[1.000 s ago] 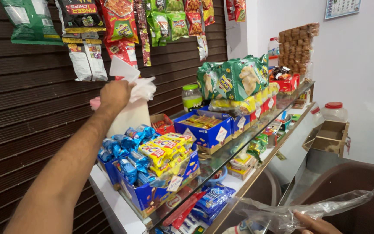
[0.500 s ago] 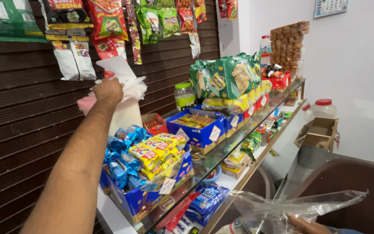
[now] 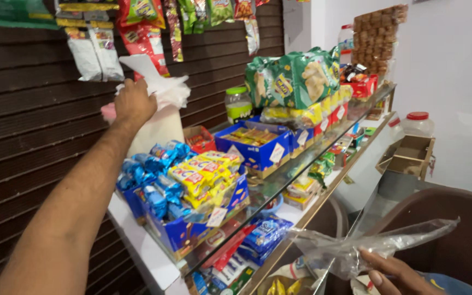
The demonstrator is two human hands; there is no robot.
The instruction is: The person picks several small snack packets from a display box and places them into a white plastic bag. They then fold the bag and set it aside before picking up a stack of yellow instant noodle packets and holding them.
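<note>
Two hands in view, both busy. Left hand is stretched far out to the slatted brown wall, fingers closed around a bunch of thin white plastic bags hanging there; bunch sits just above the blue display boxes, a pink scrap poking out behind the wrist. Right hand is low at the bottom edge, near the counter front, pinching a clear plastic bag between thumb and fingers; bag is crumpled, stretches up and right from the hand, well apart from the white bunch.

Glass counter shelf runs diagonally between the two hands. On it, nearest the left arm: blue box of blue-wrapped candies touching a pile of yellow-wrapped snack packs. Further along: small red box, blue tray of wrapped bars, green-lidded jar, big green biscuit packs stacked on top of yellow and red ones. More packets under the glass, too cluttered to tell apart. Snack packets hang in strips along the top of the wall. Far right: cardboard box, red-lidded plastic jar behind it, against white wall.
</note>
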